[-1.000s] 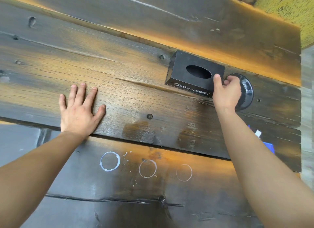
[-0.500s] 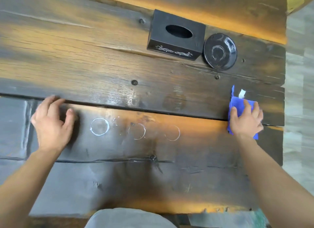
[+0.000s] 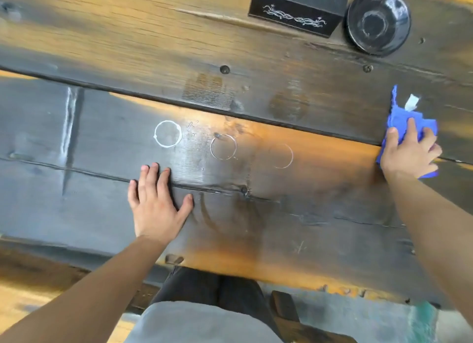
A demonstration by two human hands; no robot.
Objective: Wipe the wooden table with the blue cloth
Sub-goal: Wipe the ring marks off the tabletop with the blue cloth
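The dark wooden table (image 3: pixel 294 219) of wide planks fills the view. Three white ring marks lie in a row on it: a bright one (image 3: pixel 168 133), a fainter one (image 3: pixel 223 146) and a very faint one (image 3: pixel 281 155). At the right edge my right hand (image 3: pixel 409 152) presses down on the crumpled blue cloth (image 3: pixel 399 117), which has a white tag at its top; the fingers curl over it. My left hand (image 3: pixel 157 202) rests flat on the table with fingers apart, just below the bright ring, holding nothing.
A black tissue box (image 3: pixel 297 12) with a white ornament stands at the far edge. A black saucer (image 3: pixel 378 20) lies right of it. Metal bolt heads (image 3: pixel 224 69) dot the planks. My legs and a wooden bench (image 3: pixel 286 312) are below the near table edge.
My right hand left the saucer, went to the blue cloth and now grips it. My left hand slid toward me and rightward, landing flat below the rings. The view tilted down.
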